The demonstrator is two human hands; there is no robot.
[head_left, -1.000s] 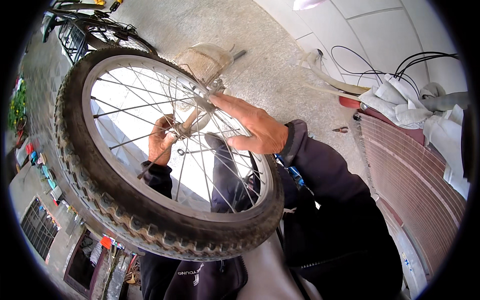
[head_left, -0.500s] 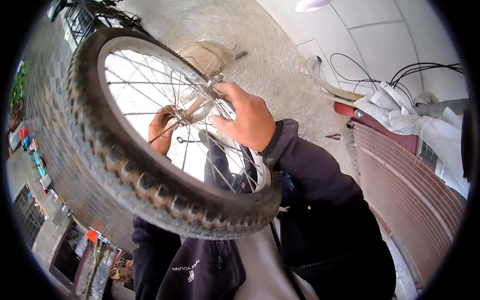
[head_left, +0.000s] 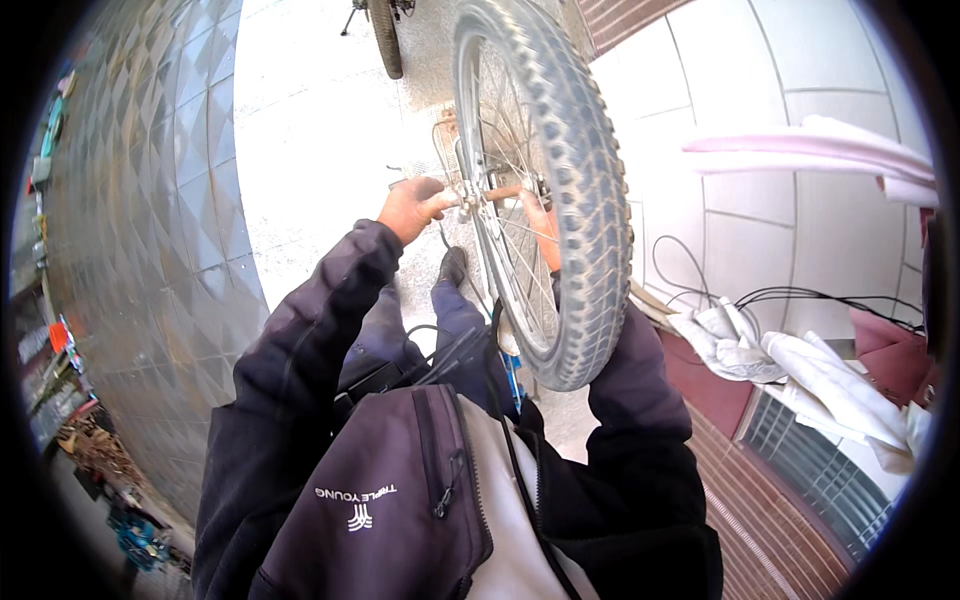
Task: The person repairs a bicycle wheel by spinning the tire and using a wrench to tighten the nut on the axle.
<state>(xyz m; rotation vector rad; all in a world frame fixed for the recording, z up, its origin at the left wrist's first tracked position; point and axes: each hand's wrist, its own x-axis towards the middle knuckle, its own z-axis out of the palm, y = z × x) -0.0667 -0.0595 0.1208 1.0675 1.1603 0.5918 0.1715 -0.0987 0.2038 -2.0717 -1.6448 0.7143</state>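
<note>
A knobby bicycle tire (head_left: pixel 590 250) stands almost edge-on before me, with thin spokes (head_left: pixel 515 290) inside its pale rim. At the wheel's left side my left hand (head_left: pixel 415 210) has its fingers closed on the axle end beside the hub (head_left: pixel 470 200). My right hand (head_left: pixel 540 225) shows through the spokes on the right, partly hidden, near a rusty tube (head_left: pixel 505 193); what its fingers grip is unclear. Behind the wheel is a mesh basket (head_left: pixel 445 130), mostly hidden. My shoe (head_left: pixel 452 265) is below my left hand.
Another bicycle's wheel (head_left: pixel 390 45) is at the top. At right are pink rolled material (head_left: pixel 780 150), black cables (head_left: pixel 790 298), white cloths (head_left: pixel 830 385) and a ribbed brown panel (head_left: pixel 750 520). Patterned grey tiles (head_left: pixel 160 250) cover the left, with assorted items (head_left: pixel 55 350) along the edge.
The wheel has swung from a tilted, broad view to nearly edge-on, further right and up. My left hand moved out to its left side, my right behind the spokes. The surroundings have rotated.
</note>
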